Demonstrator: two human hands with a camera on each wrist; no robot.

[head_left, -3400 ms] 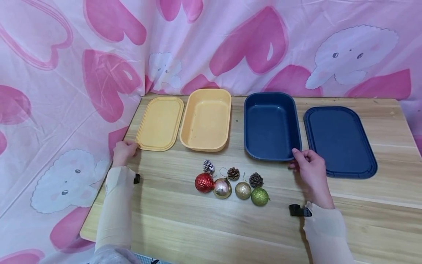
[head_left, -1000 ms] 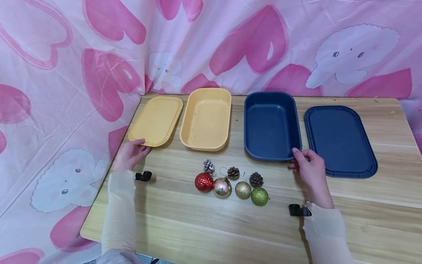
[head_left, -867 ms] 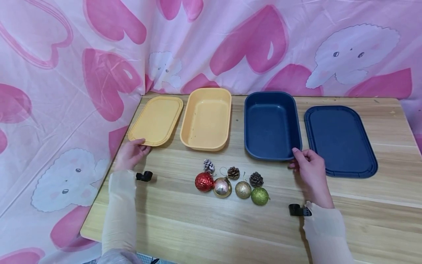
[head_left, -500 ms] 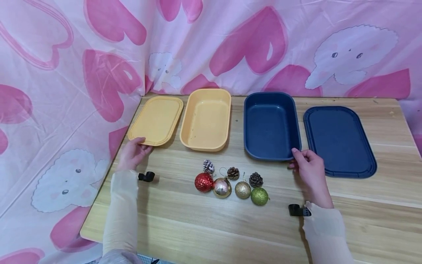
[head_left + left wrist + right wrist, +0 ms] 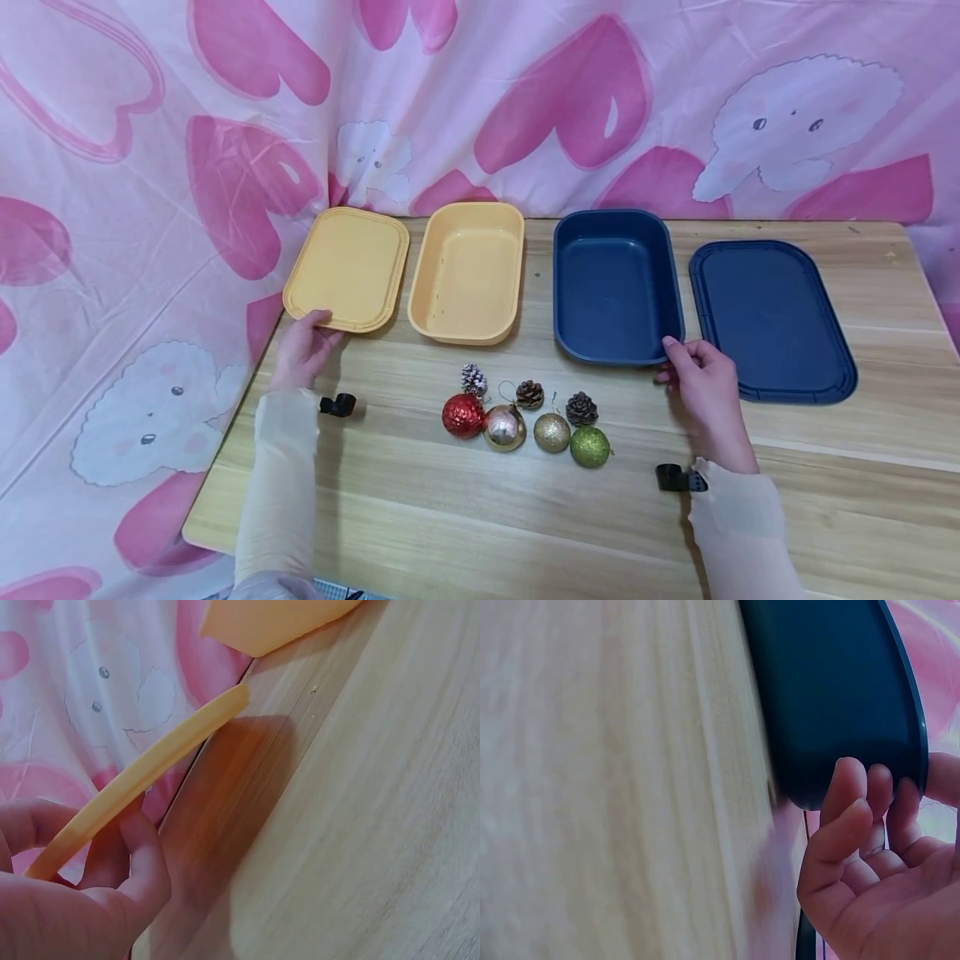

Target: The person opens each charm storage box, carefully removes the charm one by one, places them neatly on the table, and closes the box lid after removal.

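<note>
My left hand [image 5: 302, 350] pinches the near edge of the yellow lid [image 5: 348, 268], thumb on top and fingers beneath. In the left wrist view the lid [image 5: 150, 772] is tilted, its far part raised off the wood with a shadow below. Right of it stands the yellow box [image 5: 468, 275], uncovered and with nothing in it. My right hand [image 5: 705, 379] grips the near right corner of the dark blue box [image 5: 618, 287], thumb on the rim. Fingertips touch the outer wall of that box [image 5: 832, 697] in the right wrist view.
A dark blue lid [image 5: 772, 321] lies flat at the right. In front of the boxes sit a red bauble [image 5: 462, 415], a shiny gold one [image 5: 505, 427], a glittery gold one [image 5: 552, 432], a green one [image 5: 590, 447] and several pinecones [image 5: 582, 408]. A patterned curtain [image 5: 525, 100] hangs behind the table.
The left hand has taken hold of the yellow lid, drawn it slightly left and now tilts its far end up. The right hand stays at the blue box's corner.
</note>
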